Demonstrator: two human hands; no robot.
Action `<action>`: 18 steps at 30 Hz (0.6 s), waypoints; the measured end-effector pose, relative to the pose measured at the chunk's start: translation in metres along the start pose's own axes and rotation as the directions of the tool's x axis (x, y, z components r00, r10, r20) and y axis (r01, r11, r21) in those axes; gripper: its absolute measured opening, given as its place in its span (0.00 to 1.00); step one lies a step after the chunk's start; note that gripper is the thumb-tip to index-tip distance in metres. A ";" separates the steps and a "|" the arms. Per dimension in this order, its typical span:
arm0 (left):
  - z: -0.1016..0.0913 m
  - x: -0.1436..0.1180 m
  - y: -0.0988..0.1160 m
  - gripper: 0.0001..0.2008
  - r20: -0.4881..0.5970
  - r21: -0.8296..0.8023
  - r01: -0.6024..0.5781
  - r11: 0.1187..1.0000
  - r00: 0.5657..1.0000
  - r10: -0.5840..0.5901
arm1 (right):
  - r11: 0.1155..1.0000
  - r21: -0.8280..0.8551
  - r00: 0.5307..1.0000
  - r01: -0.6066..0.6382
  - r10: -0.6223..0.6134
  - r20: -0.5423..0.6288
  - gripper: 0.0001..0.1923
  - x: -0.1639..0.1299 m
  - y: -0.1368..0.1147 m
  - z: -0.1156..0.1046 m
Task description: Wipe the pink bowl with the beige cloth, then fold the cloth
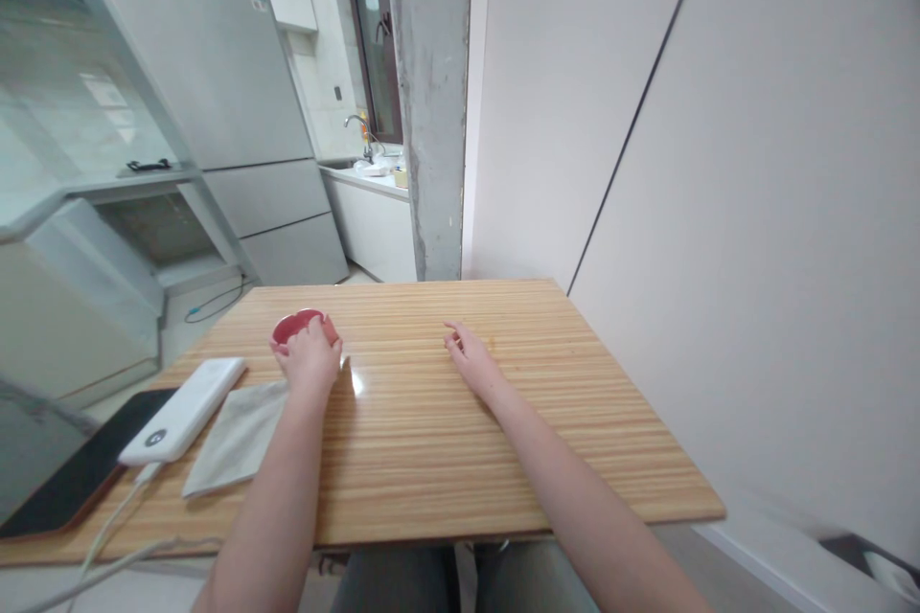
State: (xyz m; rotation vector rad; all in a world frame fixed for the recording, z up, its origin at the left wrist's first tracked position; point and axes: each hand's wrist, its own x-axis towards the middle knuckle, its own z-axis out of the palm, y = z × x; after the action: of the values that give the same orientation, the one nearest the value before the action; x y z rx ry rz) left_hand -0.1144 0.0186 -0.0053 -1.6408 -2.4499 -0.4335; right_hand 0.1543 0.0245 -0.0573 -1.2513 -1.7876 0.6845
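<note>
Plainly unlabelled red bowl (297, 327), left hand (310, 359).

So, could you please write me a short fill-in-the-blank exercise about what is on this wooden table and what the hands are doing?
1. The left hand grips a small ____ bowl.
2. The right hand rests on the bare ____ table, holding nothing.
3. The white power bank lies to the ____ of the grey folded cloth.
4. The cable plugged into the power bank is ____ in colour.

Missing words: red; wooden; left; white
</note>
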 end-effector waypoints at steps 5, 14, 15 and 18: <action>0.005 0.008 -0.008 0.16 -0.063 0.002 0.045 0.999 0.997 -0.045 | 1.000 -0.020 0.999 0.020 -0.019 0.027 0.17 -0.002 -0.001 0.000; 0.005 -0.022 0.050 0.05 -0.188 -0.403 -0.551 0.731 0.832 0.523 | 0.992 0.123 0.964 0.019 0.014 -0.265 0.17 0.007 0.003 -0.005; 0.004 -0.032 0.062 0.04 -0.184 -0.454 -0.614 0.646 0.774 0.606 | 0.983 0.185 0.953 0.016 0.040 -0.299 0.18 0.008 0.003 -0.005; 0.004 -0.059 0.091 0.04 -0.168 -0.531 -0.720 0.447 0.606 0.777 | 0.936 0.353 0.934 0.016 0.112 -0.340 0.20 0.011 0.003 -0.007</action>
State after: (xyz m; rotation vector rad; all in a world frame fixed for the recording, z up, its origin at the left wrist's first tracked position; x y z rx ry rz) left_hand -0.0078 -0.0001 -0.0125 -2.8125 -1.3656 -0.9685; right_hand 0.1601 0.0358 -0.0529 -1.0959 -1.2751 0.7165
